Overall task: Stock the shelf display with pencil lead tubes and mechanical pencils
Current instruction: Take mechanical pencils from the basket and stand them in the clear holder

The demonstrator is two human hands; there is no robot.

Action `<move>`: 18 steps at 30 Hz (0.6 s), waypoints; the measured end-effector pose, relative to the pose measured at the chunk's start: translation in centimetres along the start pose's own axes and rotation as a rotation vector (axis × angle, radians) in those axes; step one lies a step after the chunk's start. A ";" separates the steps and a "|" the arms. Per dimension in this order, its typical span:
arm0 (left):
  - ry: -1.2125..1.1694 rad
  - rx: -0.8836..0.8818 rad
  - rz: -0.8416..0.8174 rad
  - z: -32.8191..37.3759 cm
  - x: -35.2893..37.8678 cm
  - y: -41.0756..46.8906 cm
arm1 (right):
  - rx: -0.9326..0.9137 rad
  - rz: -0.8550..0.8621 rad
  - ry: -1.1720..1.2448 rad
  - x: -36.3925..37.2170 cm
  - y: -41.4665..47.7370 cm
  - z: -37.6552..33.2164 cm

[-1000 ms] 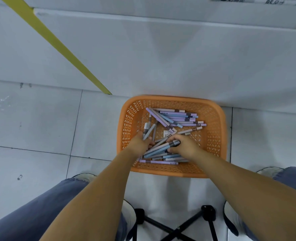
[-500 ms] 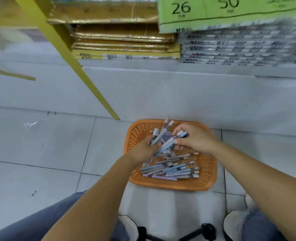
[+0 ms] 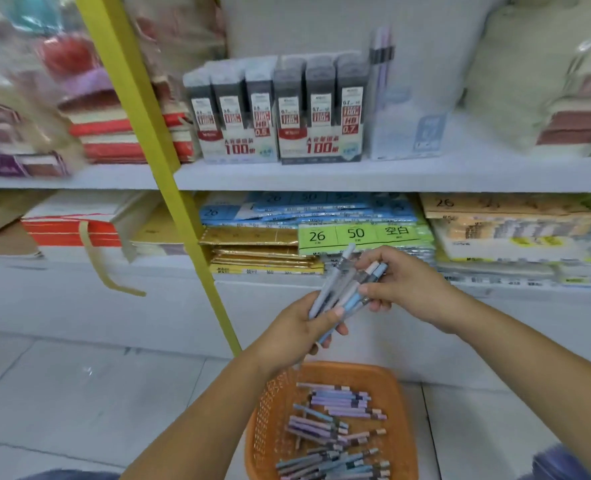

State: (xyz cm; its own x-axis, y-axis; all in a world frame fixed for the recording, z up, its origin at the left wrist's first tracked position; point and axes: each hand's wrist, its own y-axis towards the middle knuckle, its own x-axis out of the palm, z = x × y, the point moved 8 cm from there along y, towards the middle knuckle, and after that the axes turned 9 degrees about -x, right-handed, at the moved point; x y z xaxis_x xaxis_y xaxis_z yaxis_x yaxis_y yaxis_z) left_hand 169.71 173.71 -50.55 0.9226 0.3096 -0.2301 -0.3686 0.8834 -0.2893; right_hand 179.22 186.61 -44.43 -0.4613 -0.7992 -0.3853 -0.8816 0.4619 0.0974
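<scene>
**Bunch of mechanical pencils held in both hands**

The bunch of mechanical pencils (image 3: pixel 347 292) is up in front of the lower shelving, angled up to the right. The left hand (image 3: pixel 297 330) is wrapped round the lower ends and the right hand (image 3: pixel 408 285) pinches the upper ends. Right below, the orange basket (image 3: pixel 356 370) on the floor has plenty of loose pencils (image 3: pixel 335 431) in it. Up on the white shelf (image 3: pixel 322 174), lead tube packs (image 3: pixel 276 109) stand in a row, and a yellow post (image 3: pixel 155 161) slants past on their left.

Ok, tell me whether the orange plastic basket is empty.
Not empty: many pastel mechanical pencils lie loose in the orange plastic basket.
</scene>
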 end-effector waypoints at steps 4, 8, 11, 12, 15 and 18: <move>-0.087 0.085 0.015 4.6 -0.4 -0.6 | -0.077 0.220 0.173 -2.6 -0.5 -3.6; -0.191 0.164 0.092 8.8 -1.1 -0.8 | -0.100 0.332 0.446 -4.4 0.0 -5.7; -0.174 0.221 0.138 11.7 -1.9 -1.0 | -0.133 0.315 0.495 -5.4 0.6 -7.7; -0.167 0.238 0.154 12.7 -2.1 -1.1 | -0.151 0.328 0.464 -6.0 0.7 -8.5; -0.175 0.287 0.176 15.7 -2.5 -1.0 | -0.223 0.385 0.372 -8.0 1.3 -11.2; -0.222 0.323 0.164 19.1 -3.0 -0.8 | -0.354 0.465 0.335 -11.3 2.0 -14.9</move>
State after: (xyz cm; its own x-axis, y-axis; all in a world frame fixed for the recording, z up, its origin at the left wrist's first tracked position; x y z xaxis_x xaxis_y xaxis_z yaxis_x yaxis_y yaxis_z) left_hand 169.38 178.82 -31.86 0.8696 0.4926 -0.0334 -0.4909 0.8699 0.0483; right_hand 181.19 190.84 -26.25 -0.7567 -0.6502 0.0691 -0.5371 0.6784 0.5013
